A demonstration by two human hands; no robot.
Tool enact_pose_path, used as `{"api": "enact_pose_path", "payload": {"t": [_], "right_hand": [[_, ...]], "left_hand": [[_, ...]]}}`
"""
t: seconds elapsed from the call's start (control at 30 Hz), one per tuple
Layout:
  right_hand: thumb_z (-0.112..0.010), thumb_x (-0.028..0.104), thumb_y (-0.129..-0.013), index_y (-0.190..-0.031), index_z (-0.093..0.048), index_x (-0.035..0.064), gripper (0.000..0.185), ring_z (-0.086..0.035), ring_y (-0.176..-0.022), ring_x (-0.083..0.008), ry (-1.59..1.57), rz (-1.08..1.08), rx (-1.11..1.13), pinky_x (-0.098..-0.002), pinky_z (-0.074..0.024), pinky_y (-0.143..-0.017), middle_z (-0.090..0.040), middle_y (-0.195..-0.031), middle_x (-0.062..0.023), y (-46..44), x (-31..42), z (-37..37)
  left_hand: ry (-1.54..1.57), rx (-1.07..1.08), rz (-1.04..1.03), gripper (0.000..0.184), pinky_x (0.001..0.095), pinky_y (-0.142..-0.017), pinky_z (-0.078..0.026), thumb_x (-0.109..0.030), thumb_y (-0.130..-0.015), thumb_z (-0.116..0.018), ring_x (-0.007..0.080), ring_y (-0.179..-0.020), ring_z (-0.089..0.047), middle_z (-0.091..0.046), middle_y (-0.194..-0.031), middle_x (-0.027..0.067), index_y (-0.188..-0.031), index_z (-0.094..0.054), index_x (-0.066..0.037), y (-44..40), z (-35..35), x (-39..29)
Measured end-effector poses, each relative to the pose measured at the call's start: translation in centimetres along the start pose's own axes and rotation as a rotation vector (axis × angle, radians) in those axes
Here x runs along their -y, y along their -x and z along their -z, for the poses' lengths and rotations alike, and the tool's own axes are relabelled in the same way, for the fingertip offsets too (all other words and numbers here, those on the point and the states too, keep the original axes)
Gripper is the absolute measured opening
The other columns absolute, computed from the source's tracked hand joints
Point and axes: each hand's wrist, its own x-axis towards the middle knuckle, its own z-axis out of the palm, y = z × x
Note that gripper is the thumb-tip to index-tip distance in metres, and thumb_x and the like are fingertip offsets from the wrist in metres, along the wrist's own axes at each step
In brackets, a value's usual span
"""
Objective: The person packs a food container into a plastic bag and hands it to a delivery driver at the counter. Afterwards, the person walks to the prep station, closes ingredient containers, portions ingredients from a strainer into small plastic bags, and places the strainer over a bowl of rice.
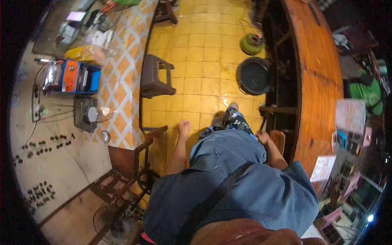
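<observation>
My left hand (184, 128) hangs beside my leg above the yellow tiled floor (192, 85). Its fingers are loose and slightly apart, with nothing seen in them. At my other side, my right hand (263, 138) is closed around a thin brown stick-like thing (265, 122) that points forward; its exact kind is too small to tell. That hand is close to the dark shelving under the wooden counter (322, 81). A round black tub (254, 76) stands on the floor ahead of it.
Past the tub stands a green gas cylinder (252, 44). A brown plastic stool (157, 76) is by the tiled table (122, 81) on the left. On that table are an orange and blue box (71, 76) and a black basket (84, 114). A fan (116, 224) is behind left.
</observation>
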Motion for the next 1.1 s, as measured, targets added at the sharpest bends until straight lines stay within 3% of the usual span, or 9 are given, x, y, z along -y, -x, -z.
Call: {"api": "enact_pose_path", "payload": {"t": [0.1, 0.13, 0.23, 0.47, 0.6, 0.7, 0.8, 0.93, 1.1], "right_hand": [[-0.053, 0.024, -0.085, -0.092, -0.06, 0.0008, 0.025, -0.059, -0.085, -0.0235, 0.238, 0.627, 0.015, -0.0359, -0.0458, -0.077, -0.063, -0.09, -0.0125, 3.6, 8.8, 4.0], [-0.053, 0.025, -0.085, -0.094, -0.059, 0.0003, 0.027, -0.058, -0.086, -0.0244, 0.196, 0.571, 0.088, -0.0363, -0.0454, -0.078, -0.062, -0.092, -0.0133, 2.8, 9.3, 4.1], [-0.053, 0.029, -0.085, -0.098, -0.057, -0.001, 0.033, -0.057, -0.09, -0.0272, 0.091, 0.321, 0.215, -0.0376, -0.0443, -0.081, -0.06, -0.097, -0.0158, -3.6, 8.8, 4.0], [-0.052, 0.039, -0.086, -0.109, -0.053, -0.004, 0.049, -0.053, -0.097, -0.0337, -0.042, 0.125, 0.1, -0.0406, -0.0418, -0.087, -0.056, -0.108, -0.0214, -21.4, 14.2, 12.6], [-0.051, 0.044, -0.086, -0.115, -0.051, -0.0057, 0.058, -0.051, -0.102, -0.0375, -0.125, 0.092, -0.249, -0.0423, -0.0404, -0.091, -0.054, -0.114, -0.0247, -30.3, 14.6, 22.2], [-0.055, 0.022, -0.084, -0.091, -0.055, -0.0034, 0.027, -0.055, -0.085, -0.0399, 0.024, 0.304, -1.074, -0.0435, -0.0432, -0.074, -0.058, -0.091, -0.0235, -24.4, 22.8, 35.5], [-0.059, 0.023, -0.082, -0.107, -0.051, -0.0056, 0.039, -0.049, -0.101, -0.0415, 0.185, 0.002, -1.461, -0.0443, -0.04, -0.085, -0.053, -0.106, -0.0266, -21.7, 19.9, 42.6], [-0.06, 0.04, -0.082, -0.113, -0.051, -0.0032, 0.054, -0.046, -0.11, -0.0425, 0.186, -0.746, -1.307, -0.0443, -0.0377, -0.092, -0.051, -0.115, -0.0277, -17.7, 18.3, 45.0], [-0.058, 0.054, -0.079, -0.137, -0.029, 0.0029, 0.082, -0.027, -0.13, -0.0411, -0.24, -1.079, -0.79, -0.0553, -0.0286, -0.101, -0.025, -0.142, -0.0226, -18.4, 16.5, 44.1]], "left_hand": [[-0.126, 0.041, 0.027, 0.015, 0.0298, -0.049, -0.046, -0.014, -0.088, -0.051, 0.0172, -0.063, -0.057, -0.058, -0.081, 0.0, -0.1, -0.058, -0.009, -5.7, 4.4, 13.2], [-0.408, 0.092, -0.143, 0.014, 0.0316, -0.049, -0.047, -0.014, -0.088, -0.05, 0.0185, -0.063, -0.059, -0.058, -0.081, 0.0008, -0.098, -0.057, -0.008, -5.6, 4.7, 12.9], [-0.628, 0.071, 0.307, 0.014, 0.0321, -0.05, -0.048, -0.015, -0.088, -0.051, 0.019, -0.065, -0.06, -0.059, -0.082, 0.0021, -0.099, -0.057, -0.007, -1.9, 5.8, 13.2], [-0.581, 0.027, 0.31, 0.017, 0.0334, -0.053, -0.049, -0.017, -0.089, -0.051, 0.0202, -0.07, -0.062, -0.061, -0.085, 0.0049, -0.099, -0.056, -0.005, -9.9, 0.1, 0.9], [-0.175, -0.091, 0.15, 0.018, 0.0342, -0.054, -0.05, -0.018, -0.089, -0.052, 0.0209, -0.072, -0.063, -0.061, -0.086, 0.0065, -0.1, -0.055, -0.004, -20.5, -2.5, -13.4], [0.086, 0.03, 0.081, 0.024, 0.0342, -0.059, -0.052, -0.022, -0.09, -0.054, 0.0201, -0.075, -0.063, -0.061, -0.09, 0.0093, -0.103, -0.053, -0.002, -25.9, -4.1, -25.7], [-0.08, 0.03, -0.017, 0.034, 0.0355, -0.059, -0.051, -0.029, -0.092, -0.052, 0.0214, -0.072, -0.061, -0.06, -0.088, 0.012, -0.107, -0.053, 0.001, -30.1, -6.6, -33.1], [-0.398, 0.206, 0.13, 0.025, 0.0283, -0.057, -0.049, -0.023, -0.089, -0.056, 0.0187, -0.073, -0.062, -0.06, -0.086, 0.0089, -0.103, -0.054, -0.002, -36.4, -7.6, -37.2], [-0.951, 0.507, 0.21, 0.032, 0.0307, -0.059, -0.048, -0.025, -0.089, -0.054, 0.0202, -0.074, -0.061, -0.061, -0.09, 0.0089, -0.112, -0.052, -0.003, -50.2, -7.6, -34.7]]}}
